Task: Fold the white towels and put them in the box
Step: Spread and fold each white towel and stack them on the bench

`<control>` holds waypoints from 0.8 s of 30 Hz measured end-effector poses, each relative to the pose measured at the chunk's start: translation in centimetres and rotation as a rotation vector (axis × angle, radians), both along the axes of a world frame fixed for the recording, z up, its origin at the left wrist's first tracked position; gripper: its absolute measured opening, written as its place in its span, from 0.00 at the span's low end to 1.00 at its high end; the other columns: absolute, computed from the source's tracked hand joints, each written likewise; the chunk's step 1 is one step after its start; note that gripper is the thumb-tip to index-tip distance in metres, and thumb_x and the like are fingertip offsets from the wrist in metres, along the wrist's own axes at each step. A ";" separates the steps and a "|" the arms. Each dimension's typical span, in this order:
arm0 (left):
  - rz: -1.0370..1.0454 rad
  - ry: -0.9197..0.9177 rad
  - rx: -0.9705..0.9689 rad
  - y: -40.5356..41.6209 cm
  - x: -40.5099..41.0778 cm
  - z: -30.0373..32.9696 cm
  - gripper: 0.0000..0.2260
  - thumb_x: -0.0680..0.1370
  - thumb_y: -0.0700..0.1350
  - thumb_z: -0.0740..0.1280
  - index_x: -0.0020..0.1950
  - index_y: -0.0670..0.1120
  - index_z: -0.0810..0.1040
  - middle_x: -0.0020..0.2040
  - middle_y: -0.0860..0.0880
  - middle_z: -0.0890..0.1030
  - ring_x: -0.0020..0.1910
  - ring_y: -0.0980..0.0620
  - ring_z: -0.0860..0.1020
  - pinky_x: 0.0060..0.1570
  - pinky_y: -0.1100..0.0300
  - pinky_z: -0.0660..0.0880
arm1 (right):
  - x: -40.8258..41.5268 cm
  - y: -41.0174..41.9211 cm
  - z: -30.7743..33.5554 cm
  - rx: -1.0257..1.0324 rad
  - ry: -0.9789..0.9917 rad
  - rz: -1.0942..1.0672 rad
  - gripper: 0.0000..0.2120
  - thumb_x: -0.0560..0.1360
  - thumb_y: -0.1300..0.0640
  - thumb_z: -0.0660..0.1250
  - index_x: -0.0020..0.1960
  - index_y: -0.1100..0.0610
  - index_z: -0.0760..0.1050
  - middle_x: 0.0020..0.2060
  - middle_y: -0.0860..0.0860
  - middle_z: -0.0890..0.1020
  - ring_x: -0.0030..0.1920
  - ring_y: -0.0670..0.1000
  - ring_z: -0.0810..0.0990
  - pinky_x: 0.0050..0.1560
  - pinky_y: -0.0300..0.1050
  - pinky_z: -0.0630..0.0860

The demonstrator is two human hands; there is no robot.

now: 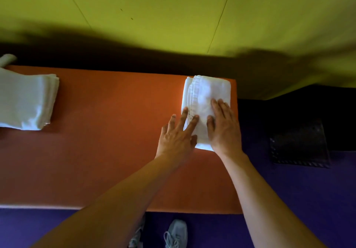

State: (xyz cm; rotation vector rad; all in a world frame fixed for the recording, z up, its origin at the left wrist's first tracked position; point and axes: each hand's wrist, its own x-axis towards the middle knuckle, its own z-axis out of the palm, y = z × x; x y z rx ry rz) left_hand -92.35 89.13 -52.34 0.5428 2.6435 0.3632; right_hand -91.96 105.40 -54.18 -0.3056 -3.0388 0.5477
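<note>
Folded towel (207,103) sits right of centre in the frame, at the right end of the orange surface (107,132), close to its right edge. It's already a compact rectangle, hem ridge running along its length.

Both hands flat on it, fingers straight, gripping nothing:
- left hand (178,134) lies half on the towel's left edge, half on the surface, fingers spread
- right hand (223,126) presses the near part of the towel, palm down

Reads as the smoothing/pressing step at the end of a fold, not a lift yet.

Stack (27,101) of white towels at the left edge of the frame, well apart from this one. Can't tell if those are done or waiting.

Dark box (298,143) is lower right, on the purple floor (289,199) beside the surface's right end. Probably the target, interior too dark to read.

Next move, my guess: get fingers under both sides of the towel, lift it without letting the layers slide open, carry it right and down into the box.

Shoes (176,232) visible at bottom centre.
</note>
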 end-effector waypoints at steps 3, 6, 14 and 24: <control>0.007 0.031 0.050 -1.2 0.0 1.3 0.26 0.84 0.54 0.55 0.81 0.57 0.51 0.82 0.49 0.47 0.78 0.42 0.56 0.72 0.44 0.63 | 0.0 -1.0 1.4 -0.005 0.033 -0.001 0.25 0.83 0.53 0.59 0.79 0.55 0.62 0.76 0.56 0.68 0.77 0.55 0.65 0.75 0.56 0.65; 0.016 0.132 0.055 -3.6 0.0 3.1 0.25 0.81 0.52 0.60 0.78 0.53 0.61 0.79 0.46 0.60 0.73 0.42 0.66 0.67 0.45 0.68 | -0.1 -3.3 2.8 -0.033 0.070 0.019 0.25 0.81 0.54 0.61 0.78 0.55 0.64 0.74 0.56 0.71 0.73 0.56 0.70 0.71 0.55 0.70; 0.119 0.269 0.005 -15.3 -1.7 7.0 0.21 0.77 0.50 0.63 0.70 0.49 0.71 0.71 0.45 0.70 0.63 0.42 0.73 0.58 0.48 0.74 | -2.6 -14.2 5.9 -0.185 0.166 0.065 0.25 0.78 0.56 0.63 0.75 0.54 0.68 0.67 0.55 0.77 0.64 0.57 0.75 0.63 0.54 0.72; 0.202 0.266 -0.130 -33.4 -4.3 7.2 0.25 0.72 0.47 0.72 0.68 0.49 0.72 0.68 0.45 0.73 0.65 0.41 0.74 0.62 0.46 0.72 | -4.8 -31.4 6.3 -0.350 -0.010 0.117 0.24 0.81 0.53 0.62 0.76 0.49 0.64 0.66 0.50 0.76 0.65 0.52 0.75 0.63 0.53 0.76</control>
